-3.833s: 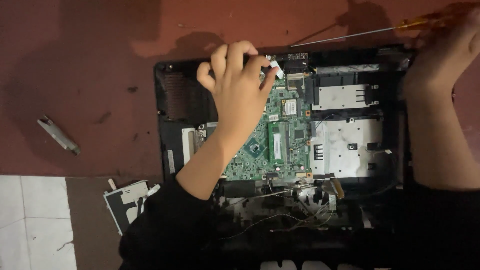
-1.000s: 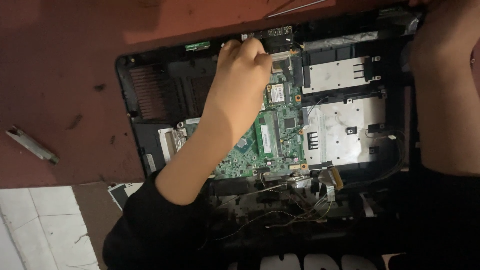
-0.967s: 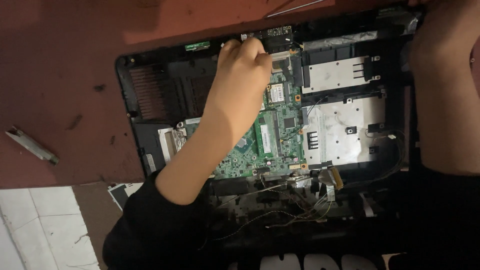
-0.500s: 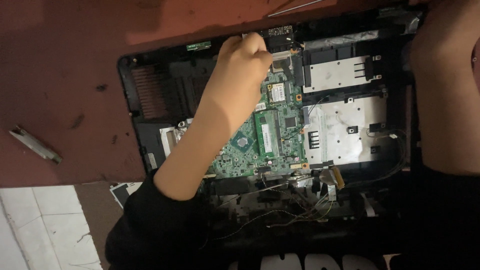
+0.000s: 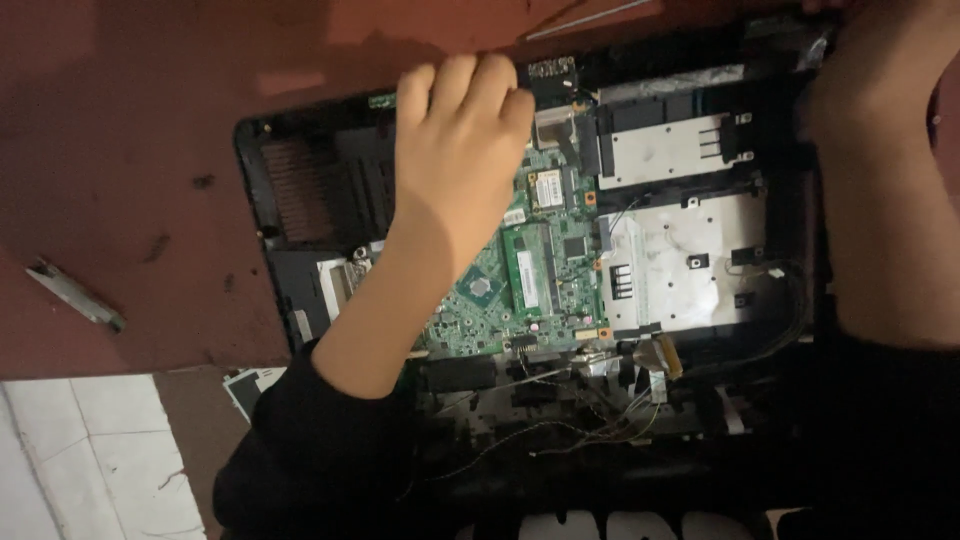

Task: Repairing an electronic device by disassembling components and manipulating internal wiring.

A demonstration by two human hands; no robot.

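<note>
Item: opened laptop base (image 5: 300, 190) on red table (image 5: 120, 150) | left hand (image 5: 455, 150): fingers curled together, pressing green circuit board (image 5: 530, 280) at its top edge | right hand (image 5: 880, 90): on top-right corner, grip unclear | advice: press lightly, avoid loose wires (image 5: 560, 420).

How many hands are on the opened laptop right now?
2. The left hand rests over the green circuit board near the case's top edge; the right hand grips the laptop case at its top right corner.
</note>
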